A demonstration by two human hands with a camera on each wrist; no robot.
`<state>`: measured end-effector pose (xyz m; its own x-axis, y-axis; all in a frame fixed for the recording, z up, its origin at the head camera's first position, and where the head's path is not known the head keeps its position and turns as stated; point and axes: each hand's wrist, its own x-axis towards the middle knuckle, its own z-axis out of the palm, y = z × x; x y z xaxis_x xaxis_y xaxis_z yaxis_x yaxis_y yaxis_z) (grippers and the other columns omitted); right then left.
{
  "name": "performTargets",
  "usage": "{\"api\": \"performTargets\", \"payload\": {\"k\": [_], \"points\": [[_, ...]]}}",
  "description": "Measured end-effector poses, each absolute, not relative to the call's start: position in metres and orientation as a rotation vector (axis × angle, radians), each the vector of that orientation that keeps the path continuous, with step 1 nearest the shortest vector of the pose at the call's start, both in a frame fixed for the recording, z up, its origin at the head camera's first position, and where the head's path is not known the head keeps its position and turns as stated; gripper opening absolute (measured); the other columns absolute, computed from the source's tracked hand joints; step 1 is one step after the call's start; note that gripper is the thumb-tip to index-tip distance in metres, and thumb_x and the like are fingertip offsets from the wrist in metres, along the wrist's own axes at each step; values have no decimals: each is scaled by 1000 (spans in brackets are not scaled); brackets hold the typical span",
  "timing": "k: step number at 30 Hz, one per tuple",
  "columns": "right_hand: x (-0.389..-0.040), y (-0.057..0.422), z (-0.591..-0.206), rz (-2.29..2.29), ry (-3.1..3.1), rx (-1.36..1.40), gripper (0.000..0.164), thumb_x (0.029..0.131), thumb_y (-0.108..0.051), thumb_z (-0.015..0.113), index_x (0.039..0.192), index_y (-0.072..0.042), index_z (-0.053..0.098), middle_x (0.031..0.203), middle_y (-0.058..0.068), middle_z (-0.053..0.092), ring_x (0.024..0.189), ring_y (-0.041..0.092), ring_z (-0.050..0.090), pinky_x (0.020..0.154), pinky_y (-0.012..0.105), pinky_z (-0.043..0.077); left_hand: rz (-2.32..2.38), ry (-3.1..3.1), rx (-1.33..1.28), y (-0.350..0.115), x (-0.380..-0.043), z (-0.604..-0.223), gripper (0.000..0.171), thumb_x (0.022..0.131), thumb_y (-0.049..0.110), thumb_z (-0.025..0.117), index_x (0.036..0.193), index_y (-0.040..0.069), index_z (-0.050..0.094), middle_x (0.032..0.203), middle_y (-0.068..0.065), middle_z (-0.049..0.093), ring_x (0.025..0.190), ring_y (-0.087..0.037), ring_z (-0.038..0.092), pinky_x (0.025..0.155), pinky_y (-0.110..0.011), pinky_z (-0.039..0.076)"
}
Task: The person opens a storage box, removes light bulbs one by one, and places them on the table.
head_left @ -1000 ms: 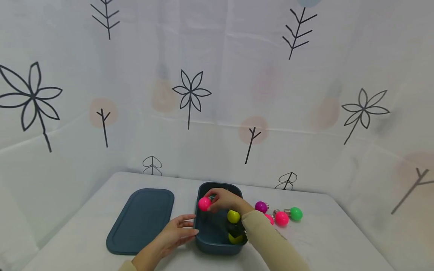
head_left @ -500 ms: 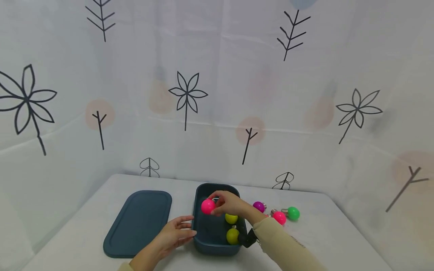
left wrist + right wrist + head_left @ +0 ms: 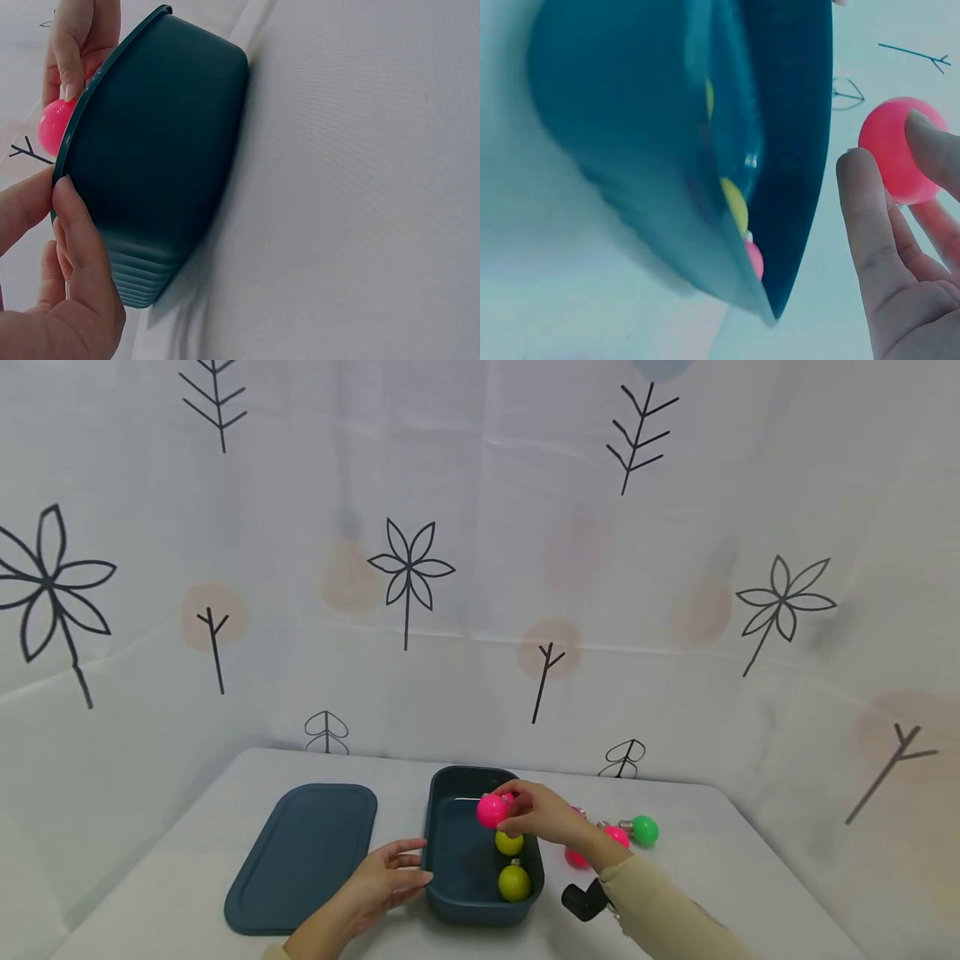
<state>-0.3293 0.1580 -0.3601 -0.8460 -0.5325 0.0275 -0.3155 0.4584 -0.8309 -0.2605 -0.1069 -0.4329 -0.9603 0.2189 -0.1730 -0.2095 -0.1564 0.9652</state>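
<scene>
My right hand [image 3: 542,814] holds a pink light bulb [image 3: 492,811] between thumb and fingertips, over the right part of a dark blue-green bin [image 3: 480,913]. In the right wrist view the bulb [image 3: 900,150] hangs above the bin's rim. Two yellow bulbs, one nearer the front [image 3: 514,883] and one behind it [image 3: 509,842], lie along the bin's right side. Another pink bulb [image 3: 755,259] shows inside the bin beside them. My left hand [image 3: 386,881] touches the bin's left side, its fingertips at the rim in the left wrist view.
A flat dark lid [image 3: 303,856] lies left of the bin on the white table [image 3: 172,860]. Right of the bin lie a green bulb [image 3: 645,831] and pink ones [image 3: 577,857], partly behind my right arm. A patterned white cloth [image 3: 480,693] hangs behind.
My right hand has carried the pink bulb rightward across the bin, uncovering the yellow bulbs more fully. The left hand has stayed at the bin's left side. The head view has shifted slightly.
</scene>
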Motion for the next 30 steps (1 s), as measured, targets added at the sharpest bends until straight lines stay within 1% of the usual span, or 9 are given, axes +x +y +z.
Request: {"api": "performTargets", "payload": {"k": [6, 11, 17, 20, 24, 28, 30], "points": [[-325, 174, -357, -1349, 2518, -707, 48, 82, -13, 72, 124, -3, 51, 87, 7, 60, 76, 22, 63, 73, 36, 54, 2206, 1826, 25, -107, -261, -431, 60, 81, 0, 70, 133, -6, 41, 107, -13, 51, 83, -17, 59, 80, -34, 52], [-318, 188, -359, -1380, 2529, -661, 51, 82, -15, 72, 125, -2, 48, 86, 7, 61, 78, 25, 64, 74, 37, 54, 2203, 1831, 9, -107, -261, -434, 59, 81, 0, 69, 133, -6, 41, 107, -14, 51, 83, -17, 59, 80, -34, 53], [-315, 204, -365, -1390, 2571, -597, 50, 82, -17, 72, 125, -6, 50, 85, 7, 61, 78, 27, 64, 76, 44, 53, 2201, 1833, -5, -108, -261, -434, 60, 81, -1, 69, 133, -6, 41, 106, -13, 51, 83, -17, 59, 80, -35, 53], [-313, 211, -366, -1394, 2577, -573, 50, 82, -16, 72, 125, -5, 50, 85, 7, 61, 78, 27, 64, 76, 45, 53, 2201, 1836, -11, -107, -260, -433, 59, 81, -1, 69, 132, -6, 41, 105, -13, 51, 83, -17, 59, 79, -34, 53], [-309, 223, -368, -1359, 2632, -558, 49, 81, -15, 72, 124, -4, 51, 86, 6, 61, 78, 21, 60, 74, 41, 53, 2198, 1831, -7, -107, -260, -432, 59, 80, 0, 70, 132, -6, 42, 106, -13, 51, 84, -18, 59, 80, -34, 53], [-306, 236, -371, -1334, 2686, -550, 47, 80, -14, 73, 122, -5, 53, 85, 5, 61, 80, 20, 57, 71, 35, 52, 2194, 1830, -2, -106, -262, -433, 59, 81, 0, 70, 132, -6, 42, 106, -13, 51, 84, -17, 60, 80, -34, 53], [-305, 242, -373, -1351, 2681, -548, 48, 80, -13, 73, 122, -4, 53, 85, 5, 61, 80, 20, 57, 70, 36, 52, 2197, 1833, 3, -106, -263, -433, 59, 81, 1, 70, 132, -5, 42, 106, -12, 51, 83, -17, 60, 80, -34, 53]]}}
